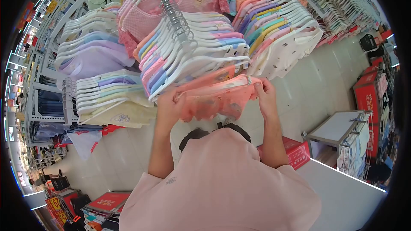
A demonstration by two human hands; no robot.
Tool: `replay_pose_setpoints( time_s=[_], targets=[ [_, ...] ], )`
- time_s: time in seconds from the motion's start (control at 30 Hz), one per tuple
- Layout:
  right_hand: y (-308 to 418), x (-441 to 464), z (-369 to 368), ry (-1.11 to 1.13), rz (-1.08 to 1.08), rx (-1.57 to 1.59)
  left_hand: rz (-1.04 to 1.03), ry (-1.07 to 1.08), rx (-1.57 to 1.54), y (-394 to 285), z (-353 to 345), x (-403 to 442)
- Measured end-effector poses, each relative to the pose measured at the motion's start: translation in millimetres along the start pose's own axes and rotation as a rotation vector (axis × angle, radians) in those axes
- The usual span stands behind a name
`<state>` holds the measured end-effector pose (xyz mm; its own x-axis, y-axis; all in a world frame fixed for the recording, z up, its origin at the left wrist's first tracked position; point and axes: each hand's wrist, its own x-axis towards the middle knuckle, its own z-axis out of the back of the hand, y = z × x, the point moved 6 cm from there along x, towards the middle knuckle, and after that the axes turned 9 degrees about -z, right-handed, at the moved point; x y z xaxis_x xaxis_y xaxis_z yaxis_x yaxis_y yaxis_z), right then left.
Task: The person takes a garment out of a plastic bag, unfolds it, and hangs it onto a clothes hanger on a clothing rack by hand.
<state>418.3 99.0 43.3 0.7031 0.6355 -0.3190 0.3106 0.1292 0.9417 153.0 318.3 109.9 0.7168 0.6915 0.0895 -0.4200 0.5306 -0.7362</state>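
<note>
A thin coral garment (pixel 216 102) is stretched out in front of me at waist height. My left hand (pixel 168 102) is closed on its left end, and my right hand (pixel 265 90) pinches the opposite upper corner. Just beyond it, a white hanger (pixel 197 66) is the frontmost of a row of white hangers carrying small pastel clothes. Those hangers hang from a metal display arm (pixel 175 19) with coiled spacers. Whether a hanger sits inside the coral garment, I cannot tell.
Cream patterned tops (pixel 282 53) hang to the right, lilac shirts (pixel 94 57) and pale yellow shirts (pixel 115 111) to the left. A pink top (pixel 171 0) is displayed above. Behind on the right stand a red box (pixel 296 152) and a small table (pixel 336 126).
</note>
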Motion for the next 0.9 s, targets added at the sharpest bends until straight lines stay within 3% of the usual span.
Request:
replay_pose_setpoints(
  time_s=[0.1, 0.2, 0.3, 0.4, 0.5, 0.6, 0.7, 0.8, 0.9],
  targets=[
    [-5.6, 2.0, -0.2, 0.057, 0.034, -0.029, -0.280, -0.336, -0.025, -10.1, 11.0, -2.0],
    [1.5, -6.3, -2.3, 0.222, 0.134, -0.157, -0.300, -0.460, 0.079, -2.1, 19.2, -8.3],
    [30.0, -35.9, -22.5, 0.473, -0.029, -0.229, -0.168, -0.465, 0.127, 16.1, 26.2, -16.7],
    [39.9, -46.4, -38.0, 0.698, -0.052, -0.301, -0.179, -0.439, 0.197, 26.8, 32.4, -21.0],
    [53.8, -50.9, -54.2, 0.724, -0.044, -0.376, -0.060, -0.482, 0.234, 42.1, 42.0, -31.4],
    [42.0, -42.4, -62.7, 0.795, -0.024, -0.604, 0.202, -0.540, -0.425, 61.6, 39.0, -39.5],
    [28.2, -34.0, -70.2, 0.822, -0.027, -0.748, 0.265, -0.713, -0.816, 51.2, 31.5, -47.6],
    [34.1, -16.7, -73.0, 0.522, 0.100, -0.683, 0.211, -0.814, -0.816, 37.4, 31.9, -51.3],
    [65.7, 8.3, -70.5, 0.038, 0.722, -0.735, 0.242, -0.639, -0.512, 21.4, 41.3, -59.5]
  ],
)
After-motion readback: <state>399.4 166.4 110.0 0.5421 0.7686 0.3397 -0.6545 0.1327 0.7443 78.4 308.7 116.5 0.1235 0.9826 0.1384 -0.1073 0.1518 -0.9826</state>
